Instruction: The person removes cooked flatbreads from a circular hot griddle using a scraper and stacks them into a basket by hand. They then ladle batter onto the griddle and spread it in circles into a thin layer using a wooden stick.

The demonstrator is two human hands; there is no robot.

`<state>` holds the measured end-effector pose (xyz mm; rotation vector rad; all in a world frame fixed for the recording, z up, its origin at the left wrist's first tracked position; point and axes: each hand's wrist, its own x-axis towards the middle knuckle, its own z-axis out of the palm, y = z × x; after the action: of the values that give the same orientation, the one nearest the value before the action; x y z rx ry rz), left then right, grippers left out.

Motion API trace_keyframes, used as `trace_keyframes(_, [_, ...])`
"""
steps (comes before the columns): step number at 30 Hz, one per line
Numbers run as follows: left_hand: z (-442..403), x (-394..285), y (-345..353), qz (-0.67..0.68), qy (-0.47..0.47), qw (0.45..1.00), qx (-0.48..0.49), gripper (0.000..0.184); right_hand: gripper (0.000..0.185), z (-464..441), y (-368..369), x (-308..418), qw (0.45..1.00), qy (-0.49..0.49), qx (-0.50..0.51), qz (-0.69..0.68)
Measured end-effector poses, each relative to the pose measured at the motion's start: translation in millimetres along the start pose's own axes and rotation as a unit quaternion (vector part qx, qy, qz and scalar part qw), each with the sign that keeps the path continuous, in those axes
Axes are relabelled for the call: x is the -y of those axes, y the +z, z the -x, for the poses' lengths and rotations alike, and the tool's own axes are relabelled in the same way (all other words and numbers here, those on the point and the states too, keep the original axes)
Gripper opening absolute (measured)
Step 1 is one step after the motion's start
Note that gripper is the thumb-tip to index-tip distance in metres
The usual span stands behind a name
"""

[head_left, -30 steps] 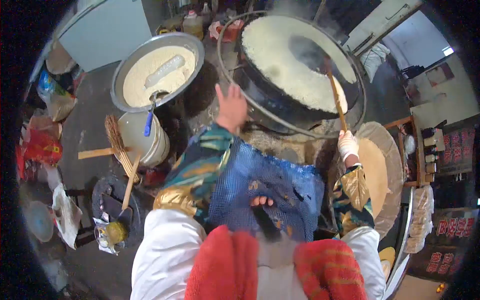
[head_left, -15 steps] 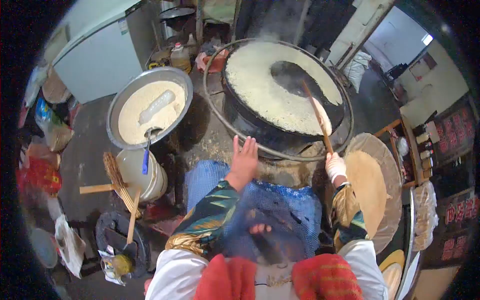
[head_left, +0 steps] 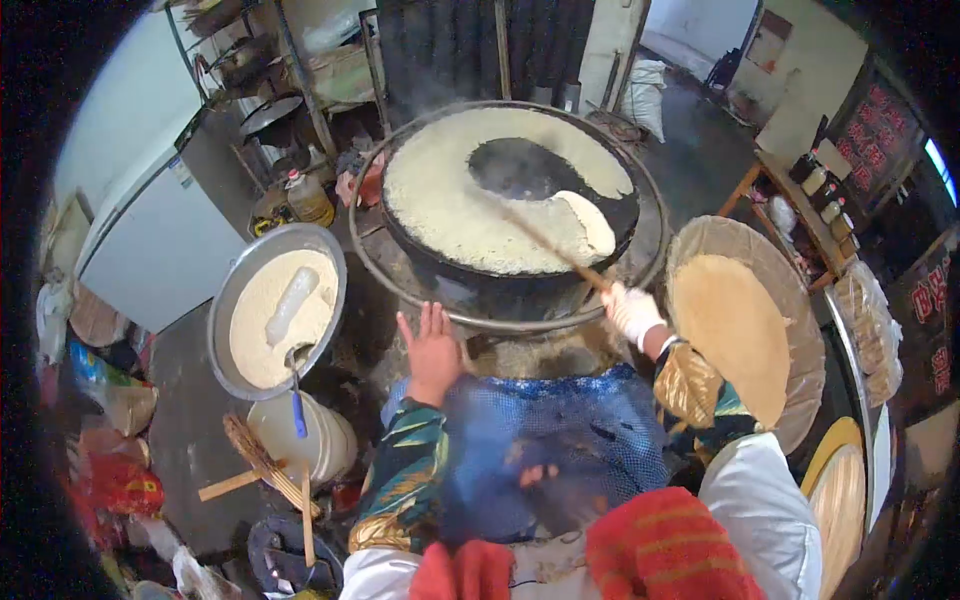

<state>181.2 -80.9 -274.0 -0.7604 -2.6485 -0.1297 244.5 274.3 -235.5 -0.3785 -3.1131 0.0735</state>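
Our right hand (head_left: 632, 312), white-covered, closes firmly around the near end of a wooden stick (head_left: 545, 245) slanting over a steaming griddle (head_left: 510, 165). Our left hand (head_left: 433, 352) is spread flat and holds nothing we can see; whether its fingertips touch the metal hoop (head_left: 530, 326) encircling the griddle, we cannot tell.

Pale batter (head_left: 435, 180) covers most of the griddle, with a folded flap (head_left: 592, 225) at right. At left, a metal basin (head_left: 226, 352) holds pale mix, a clear bottle (head_left: 292, 303) and a ladle, its blue handle (head_left: 299, 414) hanging over the rim toward a white bucket (head_left: 338, 440).

Bare black surface shows in an oval and along the right edge. Dark floor separates basin from hoop; a lined tray (head_left: 806, 350) bearing tan flatbread (head_left: 728, 330) sits just beside the hoop.

Since half a second ago, the stick has swung leftward, off the flap.
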Motion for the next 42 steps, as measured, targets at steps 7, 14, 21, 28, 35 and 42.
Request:
trace_keyframes(7, [-3,13,-5,-0.023,-0.027,0.999,0.017,0.051,0.032,-17,11,-23,0.994,0.062,-0.092,-0.019])
trace_keyframes(14, [0,-87,-1,0.051,0.047,0.997,0.046,0.054,0.036,-16,19,-30,0.993,0.092,-0.069,0.004])
trace_keyframes(21, [2,-65,6,0.007,0.03,0.999,0.016,0.047,0.037,-5,21,-29,0.996,0.088,-0.015,0.024])
trace_keyframes(28, [-1,-33,9,-0.032,0.014,0.999,-0.001,0.046,0.038,3,1,12,0.999,0.016,0.015,0.023])
trace_keyframes(35, [-3,-6,-2,-0.02,-0.015,0.999,0.032,0.049,0.031,-18,12,-16,0.992,-0.07,-0.034,0.099])
trace_keyframes(42, [-5,27,14,-0.058,-0.054,0.997,0.008,0.051,0.033,-3,10,-14,0.991,0.085,-0.078,-0.064])
